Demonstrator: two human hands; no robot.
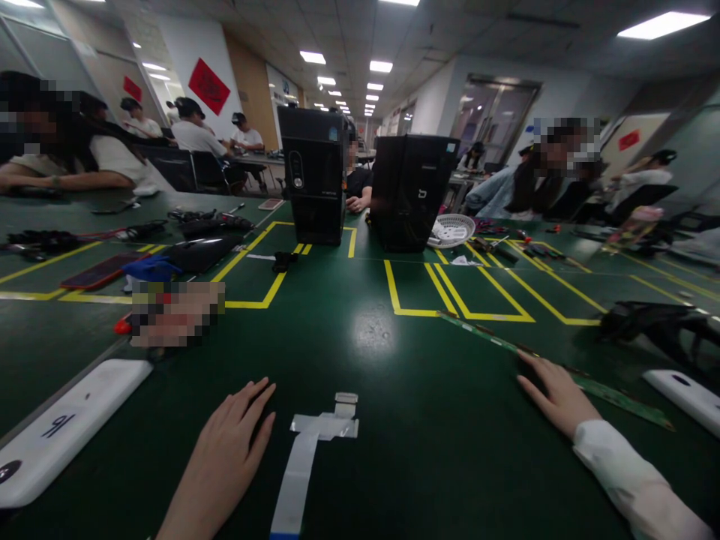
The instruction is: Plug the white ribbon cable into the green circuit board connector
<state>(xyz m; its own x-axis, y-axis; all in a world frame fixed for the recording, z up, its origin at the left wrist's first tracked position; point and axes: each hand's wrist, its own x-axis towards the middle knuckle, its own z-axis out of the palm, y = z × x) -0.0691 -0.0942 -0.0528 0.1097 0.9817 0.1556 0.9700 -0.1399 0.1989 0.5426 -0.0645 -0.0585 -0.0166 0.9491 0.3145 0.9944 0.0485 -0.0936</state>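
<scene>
A flat white ribbon cable point(300, 472) with a small connector at its far end lies on the green table in front of me. Just left of it my left hand point(228, 446) rests palm down, fingers stretched out and holding nothing. Farther right, a long narrow green circuit board strip point(622, 401) lies slantwise on the table. My right hand point(556, 390) reaches over the middle of this strip with its fingers extended and the fingertips at its edge. The hand covers part of the strip, and I see no grip around it.
Two black computer towers point(315, 176) point(413, 191) stand at the back, beside a white basket point(451, 230). White devices point(73, 427) point(683, 397) lie at both sides. Yellow tape point(466, 319) marks the tabletop. Cables and tools point(208, 225) lie at left; people sit around.
</scene>
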